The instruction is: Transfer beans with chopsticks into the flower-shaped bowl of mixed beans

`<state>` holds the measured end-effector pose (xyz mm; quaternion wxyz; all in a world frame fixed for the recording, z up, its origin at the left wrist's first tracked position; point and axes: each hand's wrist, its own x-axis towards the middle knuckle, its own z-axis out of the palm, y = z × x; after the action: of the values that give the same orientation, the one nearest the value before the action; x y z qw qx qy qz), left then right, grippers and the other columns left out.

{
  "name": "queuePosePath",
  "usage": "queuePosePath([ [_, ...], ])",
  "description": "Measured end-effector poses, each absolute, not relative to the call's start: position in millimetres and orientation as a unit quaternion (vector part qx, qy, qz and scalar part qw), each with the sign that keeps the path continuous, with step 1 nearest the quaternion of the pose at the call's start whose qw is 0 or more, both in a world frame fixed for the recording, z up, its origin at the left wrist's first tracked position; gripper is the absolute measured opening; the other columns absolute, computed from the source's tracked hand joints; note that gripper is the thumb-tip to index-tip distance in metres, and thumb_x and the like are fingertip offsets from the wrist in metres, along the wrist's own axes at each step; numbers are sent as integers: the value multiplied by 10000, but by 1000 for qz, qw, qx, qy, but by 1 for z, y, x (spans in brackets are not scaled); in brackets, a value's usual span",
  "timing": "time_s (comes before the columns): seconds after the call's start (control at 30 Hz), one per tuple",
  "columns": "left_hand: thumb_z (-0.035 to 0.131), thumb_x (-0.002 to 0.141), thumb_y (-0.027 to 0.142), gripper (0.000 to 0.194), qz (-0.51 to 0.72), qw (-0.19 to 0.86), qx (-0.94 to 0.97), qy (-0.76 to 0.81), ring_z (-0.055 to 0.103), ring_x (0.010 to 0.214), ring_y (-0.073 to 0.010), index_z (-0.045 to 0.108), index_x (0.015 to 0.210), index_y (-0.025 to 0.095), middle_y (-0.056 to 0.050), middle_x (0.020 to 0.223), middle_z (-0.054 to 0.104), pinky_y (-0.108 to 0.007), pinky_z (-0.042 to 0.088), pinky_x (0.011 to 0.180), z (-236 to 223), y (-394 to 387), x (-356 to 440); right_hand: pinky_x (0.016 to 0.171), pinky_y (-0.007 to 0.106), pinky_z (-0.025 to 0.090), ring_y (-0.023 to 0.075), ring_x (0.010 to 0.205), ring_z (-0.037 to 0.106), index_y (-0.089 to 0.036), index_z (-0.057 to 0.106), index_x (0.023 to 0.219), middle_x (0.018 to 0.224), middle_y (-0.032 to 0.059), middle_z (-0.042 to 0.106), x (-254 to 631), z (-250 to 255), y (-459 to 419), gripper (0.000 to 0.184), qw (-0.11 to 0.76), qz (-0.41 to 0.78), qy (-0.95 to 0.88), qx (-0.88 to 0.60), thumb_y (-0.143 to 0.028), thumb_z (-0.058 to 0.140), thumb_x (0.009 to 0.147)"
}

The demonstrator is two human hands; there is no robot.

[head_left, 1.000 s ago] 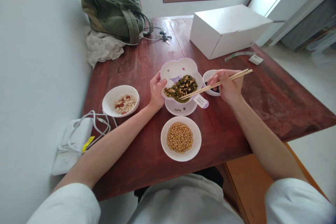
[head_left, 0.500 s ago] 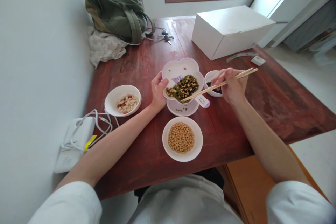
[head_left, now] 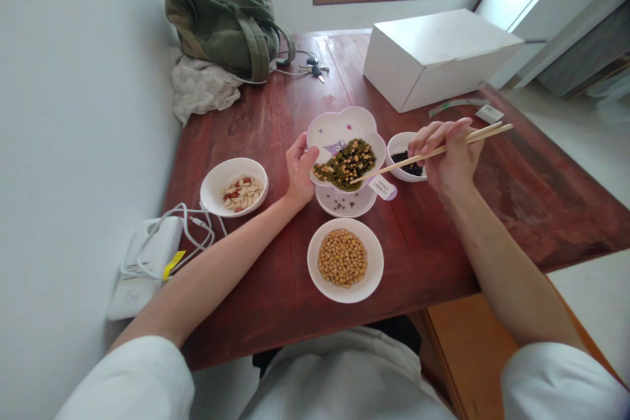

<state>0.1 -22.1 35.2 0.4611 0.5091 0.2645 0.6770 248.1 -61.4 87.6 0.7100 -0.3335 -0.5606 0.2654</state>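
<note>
Person's top: white, loose, plain cloth, soft folds down the shirt front [head_left: 344, 377]. Left sleeve [head_left: 130, 380] and right sleeve [head_left: 561, 384] wide, rounded, stopping near the elbow. Left forearm [head_left: 216, 279] and right forearm [head_left: 506, 275] uncovered, slim. Left hand [head_left: 300, 170] and right hand [head_left: 445, 154] bare. Dark cloth [head_left: 394, 331] shows beneath the shirt hem, type unclear.

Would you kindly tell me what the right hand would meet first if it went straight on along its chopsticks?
Probably the small white bowl of dark food beneath the right hand; if the hand clears it, the flower-shaped dish comes next.
</note>
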Motion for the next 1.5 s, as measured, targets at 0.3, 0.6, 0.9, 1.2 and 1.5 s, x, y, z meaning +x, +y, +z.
queuePosePath([
  [0.3, 863, 833, 731, 534, 681, 458, 514, 250, 487, 617, -144, 711, 831, 219, -1, 731, 617, -292, 425, 572, 33, -21, 0, 397, 349, 340, 180, 459, 577, -261, 724, 538, 520, 44, 608, 249, 86, -64, 665, 692, 278, -581, -327, -732, 702, 1007],
  [0.6, 858, 771, 782, 581, 674, 463, 501, 284, 472, 638, -162, 702, 842, 226, -5, 728, 603, -313, 417, 584, 34, -23, 0, 415, 335, 311, 176, 506, 621, -238, 781, 588, 580, 60, 682, 251, 85, -71, 620, 672, 272, -613, -314, -626, 691, 1062],
  [0.9, 849, 793, 777, 591, 678, 455, 509, 272, 460, 629, -154, 664, 796, 216, -3, 706, 585, -303, 395, 571, 36, -22, 0, 389, 342, 282, 184, 483, 601, -248, 786, 572, 553, 60, 667, 248, 85, -72, 642, 678, 279, -592, -335, -688, 699, 1032],
  [1.2, 859, 871, 670, 482, 688, 458, 515, 230, 493, 617, -136, 742, 855, 202, -5, 730, 634, -270, 426, 572, 30, -19, -1, 452, 351, 429, 151, 419, 550, -235, 651, 501, 445, 6, 535, 245, 85, -64, 711, 715, 274, -555, -325, -725, 703, 1013],
  [1.5, 838, 865, 714, 528, 687, 452, 517, 239, 498, 627, -145, 704, 824, 205, -15, 730, 626, -276, 438, 578, 32, -19, 0, 391, 331, 300, 159, 440, 583, -228, 742, 548, 496, 31, 600, 241, 82, -63, 671, 718, 283, -553, -314, -685, 699, 1037],
])
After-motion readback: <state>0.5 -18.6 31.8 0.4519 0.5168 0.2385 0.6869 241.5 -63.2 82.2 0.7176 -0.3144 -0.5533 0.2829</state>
